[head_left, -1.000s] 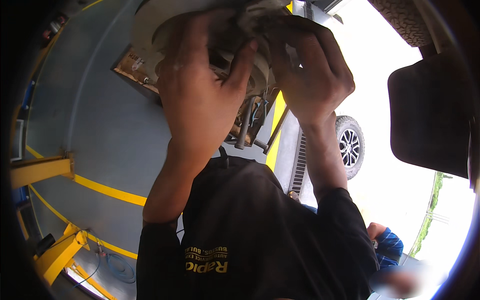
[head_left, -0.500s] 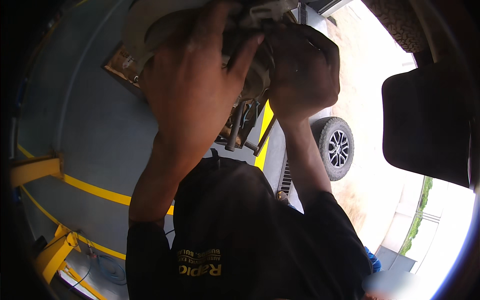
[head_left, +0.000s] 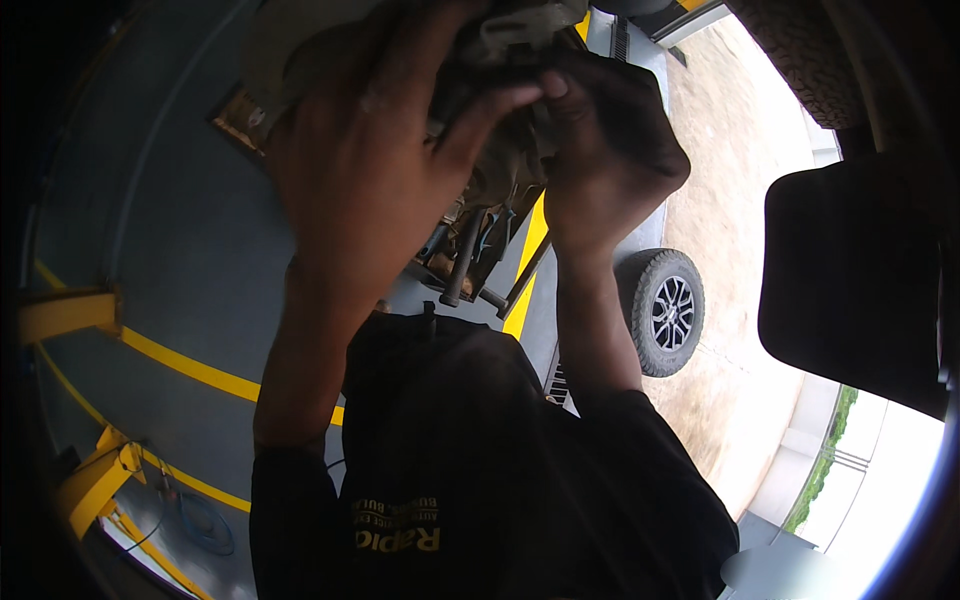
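Overhead is a dark vehicle wheel-area assembly with a pale curved metal plate (head_left: 290,40) and a light bracket (head_left: 520,28). My left hand (head_left: 360,190) reaches up against it, fingers bent over shadowed parts, thumb angled inward almost to my right thumb. My right hand (head_left: 605,160) is curled beside it just below the bracket, fingers closed. What either hand grips is hidden in shadow. Behind and below my hands, metal tools (head_left: 465,260) with blue-handled pliers lie on a stand, partly covered.
Yellow lift arms (head_left: 70,315) and a coiled blue hose (head_left: 210,525) are at left. A cardboard box (head_left: 237,122) sits behind my left hand. At right are a loose wheel (head_left: 670,312), a dark mudflap (head_left: 850,270) and a mounted tyre (head_left: 790,55).
Both hands have shifted slightly left in view, and my right hand has curled in with its thumb nearer my left thumb. The co-worker at lower right has dropped out of sight.
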